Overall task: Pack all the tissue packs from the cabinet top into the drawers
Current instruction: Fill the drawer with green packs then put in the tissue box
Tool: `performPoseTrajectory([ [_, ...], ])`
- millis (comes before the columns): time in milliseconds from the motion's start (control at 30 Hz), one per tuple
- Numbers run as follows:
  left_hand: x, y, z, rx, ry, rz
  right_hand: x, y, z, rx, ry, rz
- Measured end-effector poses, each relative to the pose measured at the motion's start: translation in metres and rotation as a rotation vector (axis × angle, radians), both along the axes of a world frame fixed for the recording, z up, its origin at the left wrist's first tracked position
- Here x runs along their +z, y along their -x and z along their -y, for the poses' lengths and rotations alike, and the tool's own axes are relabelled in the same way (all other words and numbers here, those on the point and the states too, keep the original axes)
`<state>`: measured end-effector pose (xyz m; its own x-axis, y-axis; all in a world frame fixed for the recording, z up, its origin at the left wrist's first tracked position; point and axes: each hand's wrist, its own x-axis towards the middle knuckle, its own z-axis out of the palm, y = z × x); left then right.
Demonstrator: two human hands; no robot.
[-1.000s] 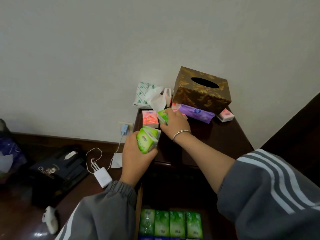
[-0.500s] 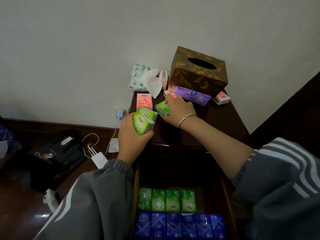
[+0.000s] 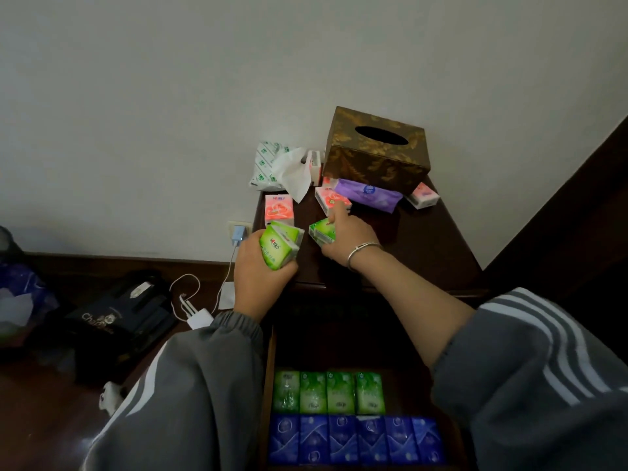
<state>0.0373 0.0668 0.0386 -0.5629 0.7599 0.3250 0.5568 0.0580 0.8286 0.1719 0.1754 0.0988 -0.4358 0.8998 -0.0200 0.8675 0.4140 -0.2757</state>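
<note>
Clasping green tissue packs (image 3: 277, 248) in the left grip (image 3: 261, 280), fingers curled under and thumb along the side. Seemingly two pressed together, held upright just over the front left corner of the cabinet top (image 3: 407, 246). Pinching a further green pack (image 3: 321, 230) in the right grip (image 3: 346, 239), thumb below and fingers over it, forefinger stretched toward a pink pack (image 3: 331, 198) just beyond. Resting on the wood or lifted clear of it: cannot tell.

Further out on the cabinet top: another pink pack (image 3: 278, 207) at the left edge, a long purple pack (image 3: 368, 195) lying against the brown tissue box (image 3: 373, 154), and a third pink pack (image 3: 423, 195) at the box's right corner. At the back, an opened white-and-green pack (image 3: 268, 164) with a loose tissue (image 3: 294, 175) spilling out. Below, the open drawer (image 3: 270, 351), holding a row of four green packs (image 3: 328, 392) and, nearer, a row of blue packs (image 3: 356, 440).

Judged from this: the gathering step, partway through the task, with both grips loaded and several packs left above. Calls next for bringing both loads down and back over the drawer and standing the green ones beside the green row, probably in the free space to its right. Worth squeezing the left pair firmly on the way, against slipping apart.
</note>
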Motion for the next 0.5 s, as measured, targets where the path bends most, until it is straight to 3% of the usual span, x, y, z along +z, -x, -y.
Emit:
performPoseTrajectory([
  [500, 0.001, -0.022, 0.041, -0.067, 0.102, -0.041, -0.004, -0.095, 0.08, 0.089, -0.044, -0.04],
])
